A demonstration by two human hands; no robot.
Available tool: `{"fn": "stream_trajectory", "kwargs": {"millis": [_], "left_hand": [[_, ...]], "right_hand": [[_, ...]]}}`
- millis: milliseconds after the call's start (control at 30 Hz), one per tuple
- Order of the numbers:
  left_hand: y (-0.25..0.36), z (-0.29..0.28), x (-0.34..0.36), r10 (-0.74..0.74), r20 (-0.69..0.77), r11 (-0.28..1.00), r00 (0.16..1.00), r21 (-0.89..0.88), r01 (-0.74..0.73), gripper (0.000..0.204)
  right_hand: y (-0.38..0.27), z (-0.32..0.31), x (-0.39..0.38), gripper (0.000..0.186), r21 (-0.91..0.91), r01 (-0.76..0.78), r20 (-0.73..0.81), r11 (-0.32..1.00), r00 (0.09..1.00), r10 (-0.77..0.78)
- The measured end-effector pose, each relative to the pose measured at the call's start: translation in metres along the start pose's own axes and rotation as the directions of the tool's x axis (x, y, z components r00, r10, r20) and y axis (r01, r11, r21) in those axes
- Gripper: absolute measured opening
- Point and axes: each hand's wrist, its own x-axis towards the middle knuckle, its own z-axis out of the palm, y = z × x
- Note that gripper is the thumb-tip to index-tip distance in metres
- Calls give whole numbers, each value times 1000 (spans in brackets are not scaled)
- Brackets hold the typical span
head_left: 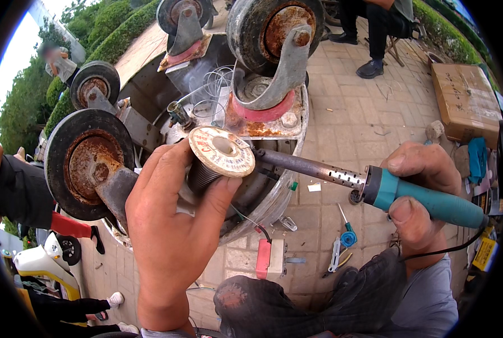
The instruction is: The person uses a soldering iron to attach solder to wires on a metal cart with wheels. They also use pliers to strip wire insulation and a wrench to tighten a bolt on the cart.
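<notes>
My left hand (170, 225) grips a spool of solder wire (217, 158), its round paper-labelled end turned toward me. My right hand (417, 194) holds a soldering iron (369, 186) by its teal handle, the dark metal barrel pointing left so that its tip reaches just behind the spool. Both sit over an upturned metal appliance (262, 197) with rusty caster wheels (88, 163) fixed to its underside. The iron's tip itself is hidden by the spool.
Another large caster (276, 34) and loose wires (215, 90) lie on the upturned base. On the brick paving lie a red and white box (269, 259), a small blue-handled tool (347, 234) and a cardboard box (465, 101). A seated person (375, 22) is beyond; others stand at left.
</notes>
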Motion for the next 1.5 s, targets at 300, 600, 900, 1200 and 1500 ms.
{"fn": "stream_trajectory", "kwargs": {"millis": [300,600,900,1200,1500], "left_hand": [[0,0,0,-6,2,1000,1000,-10,6,31],[-1,1,0,-5,-17,999,1000,-32,5,34],[0,1,0,-23,2,999,1000,-44,23,32],[3,2,1,-20,1,998,1000,-58,20,32],[5,2,2,-23,12,999,1000,-40,23,31]], "right_hand": [[-1,1,0,47,-6,6,3,1000,1000,-6],[-1,1,-1,46,-26,-7,-1,1000,1000,7],[0,2,-1,45,-2,-11,-27,1000,1000,11],[1,-1,0,42,-22,26,12,999,1000,-26],[2,0,0,42,-24,43,-12,999,999,-44]]}}
